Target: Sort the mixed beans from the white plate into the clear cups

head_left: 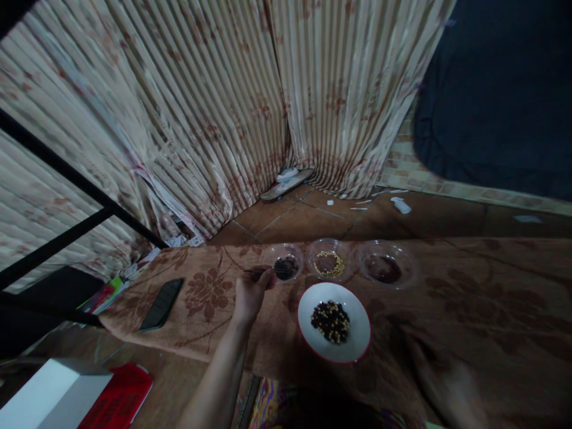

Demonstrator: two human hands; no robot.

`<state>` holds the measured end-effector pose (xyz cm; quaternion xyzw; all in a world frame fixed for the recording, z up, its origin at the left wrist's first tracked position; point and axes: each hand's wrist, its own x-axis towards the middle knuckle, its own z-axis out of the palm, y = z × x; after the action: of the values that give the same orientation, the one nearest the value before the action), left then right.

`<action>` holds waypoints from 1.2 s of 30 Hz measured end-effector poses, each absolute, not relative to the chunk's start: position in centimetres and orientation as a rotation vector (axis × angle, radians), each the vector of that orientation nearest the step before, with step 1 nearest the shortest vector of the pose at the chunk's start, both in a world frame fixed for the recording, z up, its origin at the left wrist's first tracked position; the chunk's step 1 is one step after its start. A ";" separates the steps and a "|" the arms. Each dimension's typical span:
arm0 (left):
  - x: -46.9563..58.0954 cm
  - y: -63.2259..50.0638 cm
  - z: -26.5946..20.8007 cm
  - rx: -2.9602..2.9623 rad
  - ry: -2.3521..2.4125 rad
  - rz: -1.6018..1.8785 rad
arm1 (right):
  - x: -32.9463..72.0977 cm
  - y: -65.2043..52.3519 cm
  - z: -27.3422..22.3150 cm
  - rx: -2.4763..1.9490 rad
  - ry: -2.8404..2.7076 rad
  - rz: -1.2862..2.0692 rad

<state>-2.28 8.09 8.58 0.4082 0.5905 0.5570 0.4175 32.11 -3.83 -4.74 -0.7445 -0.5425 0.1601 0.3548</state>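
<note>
My left hand (252, 292) is closed around thin dark tweezers (254, 272), whose tips reach over the left clear plastic bowl (299, 271) with small black beans (283, 268). Beside it, the middle clear bowl (313, 245) has yellow beans (335, 271) in a ring. A third clear bowl (409, 268) has dark red beans (385, 271). Nearer to me stands a white bowl (308, 333) with a red rim, a mix of dark and yellow beans (330, 322) in its bottom. My right hand (447, 381) is right of it, smeared by motion; its fingers are unclear.
A brown floral cloth (482, 322) covers the low table. A dark phone (161, 304) lies at its left. Left are a black metal frame (75, 170), a white box (53, 393) and a red packet (120, 396). Striped curtains (214, 107) hang behind; scraps (401, 205) lie on the floor.
</note>
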 end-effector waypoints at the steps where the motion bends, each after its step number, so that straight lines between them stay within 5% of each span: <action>1: -1.8 7.3 8.9 1.055 1.457 1.324 | 31.9 -3.8 -4.4 -1.924 -1.393 0.401; 9: 4.0 2.8 8.1 1.172 1.287 0.951 | 31.3 -3.8 -3.2 -1.904 -1.348 0.464; 36: 7.5 3.5 3.8 1.283 1.374 0.996 | 31.1 -3.8 -2.8 -1.844 -1.333 0.467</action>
<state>7.51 3.50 3.82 0.5271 0.5645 0.4093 0.4858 31.05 -3.78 -2.84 -0.7283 -0.5264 0.1844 0.3982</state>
